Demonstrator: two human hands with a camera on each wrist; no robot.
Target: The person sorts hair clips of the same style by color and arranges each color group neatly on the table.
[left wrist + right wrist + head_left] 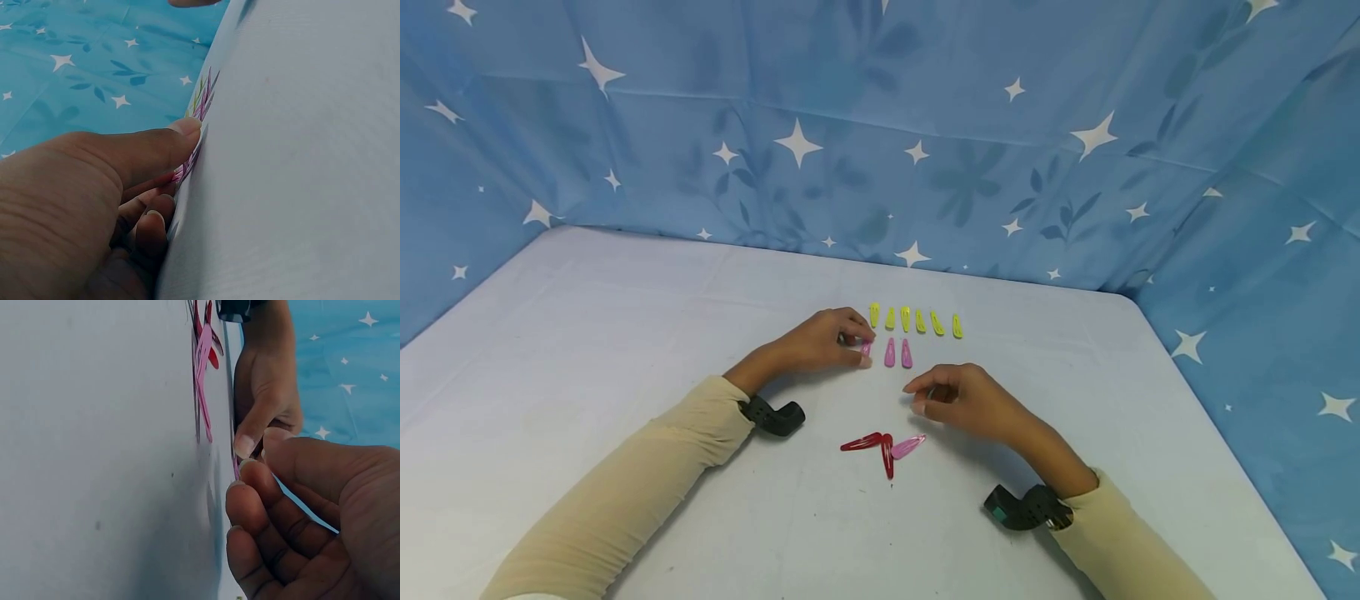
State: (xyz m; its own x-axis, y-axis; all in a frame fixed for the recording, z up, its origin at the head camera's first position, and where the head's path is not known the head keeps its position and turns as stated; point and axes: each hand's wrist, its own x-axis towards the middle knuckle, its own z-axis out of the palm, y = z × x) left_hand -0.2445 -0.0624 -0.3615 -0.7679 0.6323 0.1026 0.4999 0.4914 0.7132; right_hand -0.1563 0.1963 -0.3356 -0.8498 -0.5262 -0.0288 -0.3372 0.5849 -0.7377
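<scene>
In the head view my left hand (829, 340) pinches a pink snap hair clip (867, 347) between thumb and fingers, low over the white table. The left wrist view shows the same pink clip (184, 167) under the thumb. Just right of it lie two more pink hair clips (890, 352), side by side. My right hand (964, 402) hovers to the right with loosely bent fingers and nothing in them. Nearer to me, two red hair clips (887, 456) lie with another pink clip (909, 447), which shows large in the right wrist view.
A row of several yellow hair clips (920, 321) runs behind the pink ones. The white table (700, 517) ends at a blue curtain (850, 192) with white stars, at the back and on both sides. A black wrist camera (1021, 508) sits on my right wrist.
</scene>
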